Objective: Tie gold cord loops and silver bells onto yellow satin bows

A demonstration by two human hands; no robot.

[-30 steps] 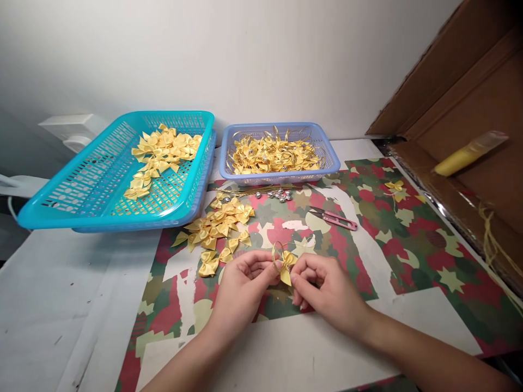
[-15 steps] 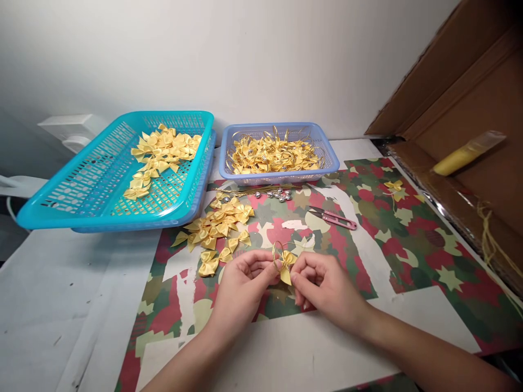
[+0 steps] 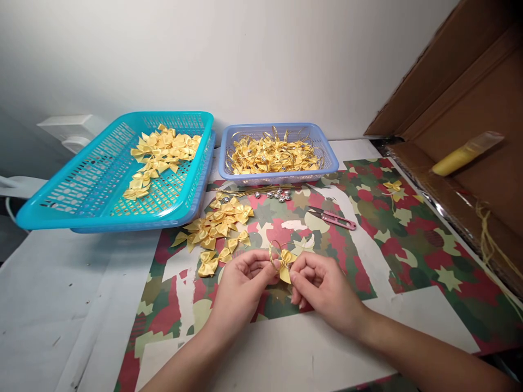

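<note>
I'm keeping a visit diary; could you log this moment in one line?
left hand: pinching gold wire loop | right hand: touching yellow bow | pink snips: lying on patterned sheet

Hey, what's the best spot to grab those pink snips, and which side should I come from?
Probably pinch the snips by the rounded pink handle end, coming from the right and above. They lie flat, with the dark blades pointing left, so that approach keeps fingers off them.
</note>
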